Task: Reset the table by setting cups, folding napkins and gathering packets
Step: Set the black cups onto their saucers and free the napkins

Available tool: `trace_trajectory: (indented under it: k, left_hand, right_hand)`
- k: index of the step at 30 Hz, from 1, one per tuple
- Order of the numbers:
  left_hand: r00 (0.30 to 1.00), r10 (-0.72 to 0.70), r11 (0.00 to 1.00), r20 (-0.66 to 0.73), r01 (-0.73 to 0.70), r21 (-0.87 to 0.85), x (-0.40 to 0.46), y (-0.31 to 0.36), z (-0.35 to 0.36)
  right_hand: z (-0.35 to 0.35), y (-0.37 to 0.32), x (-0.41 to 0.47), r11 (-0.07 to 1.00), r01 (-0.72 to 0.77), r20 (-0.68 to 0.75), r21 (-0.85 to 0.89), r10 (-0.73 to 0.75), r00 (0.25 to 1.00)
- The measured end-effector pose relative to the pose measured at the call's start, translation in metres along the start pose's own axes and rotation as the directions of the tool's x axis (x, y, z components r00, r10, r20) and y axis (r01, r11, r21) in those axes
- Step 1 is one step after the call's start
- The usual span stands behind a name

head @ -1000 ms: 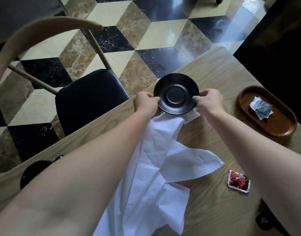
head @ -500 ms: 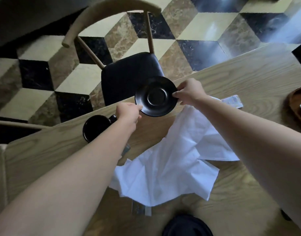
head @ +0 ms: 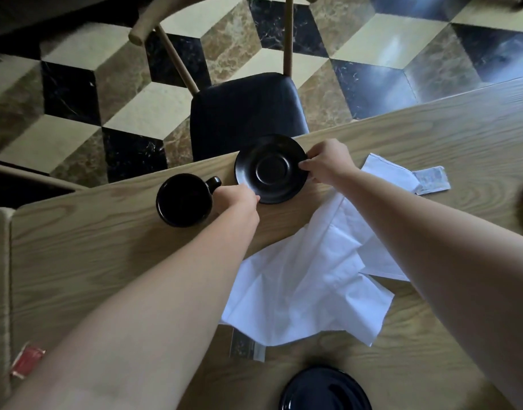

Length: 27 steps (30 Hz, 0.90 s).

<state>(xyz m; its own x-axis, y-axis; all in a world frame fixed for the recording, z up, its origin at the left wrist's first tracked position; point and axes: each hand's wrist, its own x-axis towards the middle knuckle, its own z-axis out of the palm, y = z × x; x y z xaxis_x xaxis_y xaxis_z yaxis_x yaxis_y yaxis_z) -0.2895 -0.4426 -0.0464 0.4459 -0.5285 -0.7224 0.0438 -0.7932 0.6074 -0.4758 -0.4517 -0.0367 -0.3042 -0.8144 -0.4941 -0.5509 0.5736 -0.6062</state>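
Note:
A black saucer (head: 270, 170) rests near the far edge of the wooden table (head: 106, 247). My left hand (head: 239, 199) pinches its near-left rim and my right hand (head: 325, 161) grips its right rim. A black cup (head: 183, 202) with its handle pointing toward the saucer stands just left of it. A crumpled white napkin (head: 310, 276) lies unfolded under my right forearm. A pale packet (head: 432, 180) lies at the napkin's far right, a clear packet (head: 245, 346) pokes out from its near edge, and a red packet (head: 26, 361) sits at the near left.
A second black dish (head: 325, 390) shows at the table's near edge. A chair with a black seat (head: 245, 113) and curved wooden back stands just beyond the far table edge, on a patterned tile floor. The saucer overhangs close to that edge.
Both hands have carried the saucer leftward along the far edge and down next to the black cup. The view has shifted left, so the brown tray has left the frame.

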Motion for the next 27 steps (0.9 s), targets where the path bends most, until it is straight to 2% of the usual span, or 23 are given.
trace_trajectory:
  k: [3,5,7,9,11,13,16,19,21,24,27]
  left_hand:
    - [0.993,0.039,0.999,-0.112,-0.034,0.042,-0.002,-0.003,-0.001]
    - [0.995,0.054,0.995,-0.086,-0.046,0.093,-0.013,0.000,-0.004]
    - [0.996,0.086,0.972,-0.029,-0.077,0.222,-0.027,0.002,-0.014]
    - [0.981,0.188,0.905,0.040,-0.189,0.381,-0.051,-0.003,-0.027]
    - [0.942,0.301,0.857,0.152,-0.337,0.391,-0.081,-0.018,-0.047]
    - [0.880,0.339,0.822,0.332,-0.449,0.351,-0.113,-0.045,-0.071]
    - [0.771,0.237,0.796,0.591,-0.503,0.337,-0.160,-0.095,-0.108]
    - [0.669,0.130,0.776,0.732,-0.528,0.345,-0.202,-0.142,-0.137]
    - [0.613,0.106,0.756,0.783,-0.561,0.337,-0.225,-0.166,-0.154]
    - [0.589,0.077,0.748,0.805,-0.567,0.344,-0.250,-0.190,-0.178]
    - [0.584,0.030,0.721,0.811,-0.575,0.387,-0.266,-0.209,-0.190]
  right_hand:
    - [0.002,0.001,-0.005,1.000,-0.001,-0.007,-0.022,0.001,1.000]
    - [0.001,0.000,-0.014,0.998,-0.029,-0.043,-0.056,0.027,0.999]
    - [0.002,-0.002,-0.029,0.997,-0.035,-0.137,-0.070,0.025,0.990]
    - [0.006,-0.005,-0.056,1.000,-0.001,-0.241,0.013,0.004,0.970]
    - [0.014,-0.002,-0.099,0.982,0.070,-0.331,0.174,-0.009,0.944]
    - [0.023,0.013,-0.156,0.940,0.092,-0.359,0.328,0.034,0.933]
    - [0.040,0.057,-0.249,0.885,-0.026,-0.322,0.465,0.197,0.926]
    - [0.058,0.098,-0.334,0.822,-0.163,-0.330,0.546,0.390,0.860]
    - [0.069,0.116,-0.384,0.742,-0.180,-0.337,0.645,0.489,0.805]
    - [0.082,0.136,-0.444,0.609,-0.180,-0.294,0.773,0.594,0.749]
    - [0.083,0.156,-0.482,0.560,-0.198,-0.278,0.805,0.650,0.707]
